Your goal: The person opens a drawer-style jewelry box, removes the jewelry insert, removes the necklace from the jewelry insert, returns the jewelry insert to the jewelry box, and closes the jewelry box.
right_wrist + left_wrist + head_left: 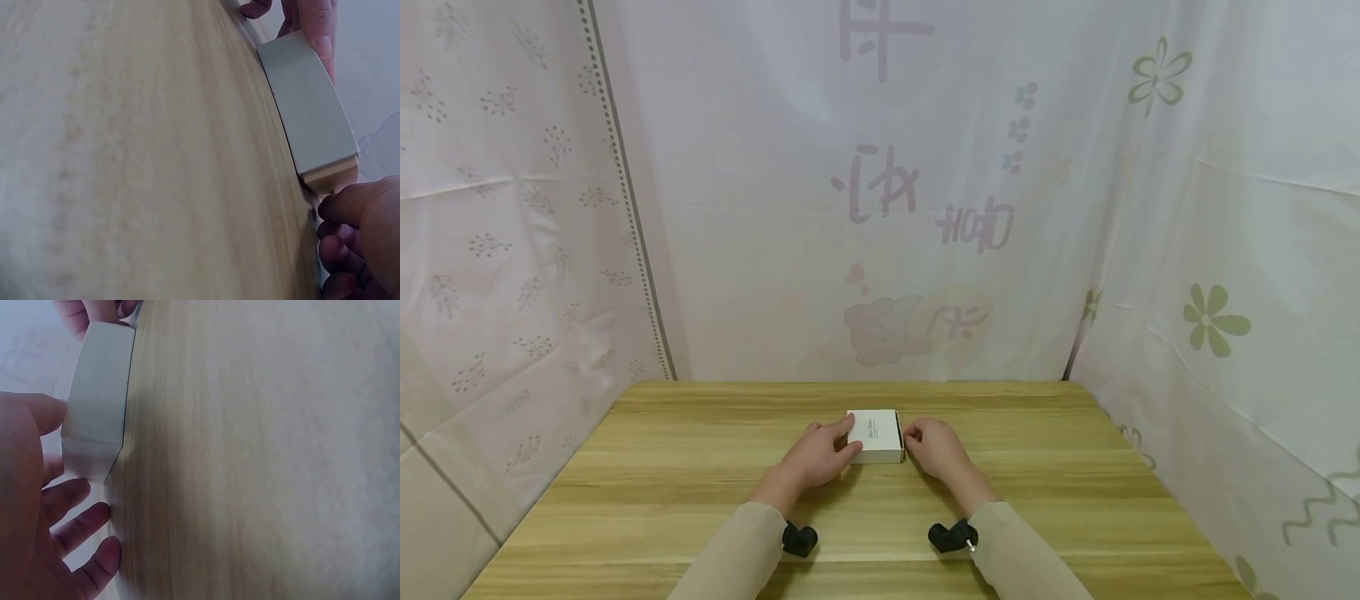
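Pale cloth hangings (pixel 760 167) enclose the scene at the far side, left and right, printed with faint lettering, sprigs and flowers. Before them lies a broad wood-grain surface (pixel 662 500). Two beige sleeves (pixel 730 554) reach in from the near edge, one on each side.

Two bare hands meet around a small white box (pixel 880 442), which lies flat near the middle of the surface, toward its far edge. The left hand (pixel 818 454) holds the box's left end between thumb and forefinger, its other fingers loosely spread. The right hand (pixel 936 446) has its fingers curled at the right end, where thumb and forefinger appear to pinch the edge.

The box looks like stiff, smooth card: probably light, easily slid along the wood, and apt to dent or crease if squeezed hard. The firmest hold is likely across the near and far sides at the left, with only a gentle fingertip grip on the right end, where the edge seems thinner.

Smaller still, a black device (pixel 800 540) sits at the left wrist and a matching black unit (pixel 953 536) at the right. A narrow tan strip (pixel 331 175) shows at the box's right end. Tiny dark print (pixel 872 429) marks its top, too small to read.
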`<state>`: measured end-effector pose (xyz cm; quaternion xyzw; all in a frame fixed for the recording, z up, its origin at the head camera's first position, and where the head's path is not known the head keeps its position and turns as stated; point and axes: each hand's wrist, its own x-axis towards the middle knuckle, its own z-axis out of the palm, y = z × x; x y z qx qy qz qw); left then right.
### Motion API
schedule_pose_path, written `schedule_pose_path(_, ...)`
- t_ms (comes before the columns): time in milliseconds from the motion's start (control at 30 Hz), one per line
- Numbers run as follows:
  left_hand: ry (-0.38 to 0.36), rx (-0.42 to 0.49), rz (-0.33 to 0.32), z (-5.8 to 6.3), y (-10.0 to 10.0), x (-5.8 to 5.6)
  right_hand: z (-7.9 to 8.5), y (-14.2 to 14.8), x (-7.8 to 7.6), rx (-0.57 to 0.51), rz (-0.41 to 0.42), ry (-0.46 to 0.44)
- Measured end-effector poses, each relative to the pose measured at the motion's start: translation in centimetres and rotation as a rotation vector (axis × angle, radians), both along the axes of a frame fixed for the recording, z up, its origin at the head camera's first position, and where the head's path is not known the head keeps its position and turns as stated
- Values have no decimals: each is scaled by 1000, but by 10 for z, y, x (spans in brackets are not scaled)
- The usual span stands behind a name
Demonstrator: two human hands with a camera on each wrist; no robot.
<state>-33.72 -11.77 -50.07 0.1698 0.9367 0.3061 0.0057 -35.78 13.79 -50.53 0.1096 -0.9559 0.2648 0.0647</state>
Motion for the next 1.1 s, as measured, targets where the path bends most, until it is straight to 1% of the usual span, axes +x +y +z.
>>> schedule_pose_path(267,1,5,-7,-1,-1,0,-2,3,-2,6,-2,-2)
schedule_pose_path(433,-6,3,-7,-1,-1,0,-1,4,-1,8,-1,8)
schedule_pose_path(700,-3,-4,-6,0,0,1,-2,6,-1,1,-10,0)
schedule_pose_path(1100,2,12,-2,3,1,3,3,6,3,9,-7,2)
